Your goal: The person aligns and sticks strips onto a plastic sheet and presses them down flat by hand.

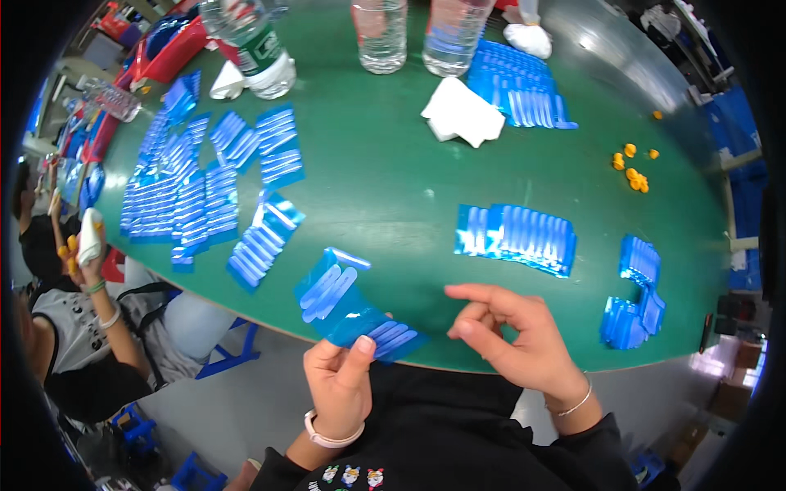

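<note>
My left hand (337,385) pinches the lower end of a blue translucent film sheet (350,317) between thumb and fingers. Several rounded pale-blue strips lie in groups on that sheet, which tilts over the table's near edge. To its right, my right hand (520,340) hovers with index finger stretched out and thumb apart, holding nothing. Beyond that hand lies a row of blue strip sheets (520,237). A smaller group of blue pieces (634,299) rests farther right. On the left, many similar blue sheets (176,184) are spread in overlapping columns.
The green table (385,172) carries clear bottles (381,37), a green-labelled bottle (266,57), white crumpled tissue (463,114) and a blue stack (520,82). Small orange pieces (637,180) lie at right. A red bin (172,49) stands far left. Another person's hand (86,262) is at left.
</note>
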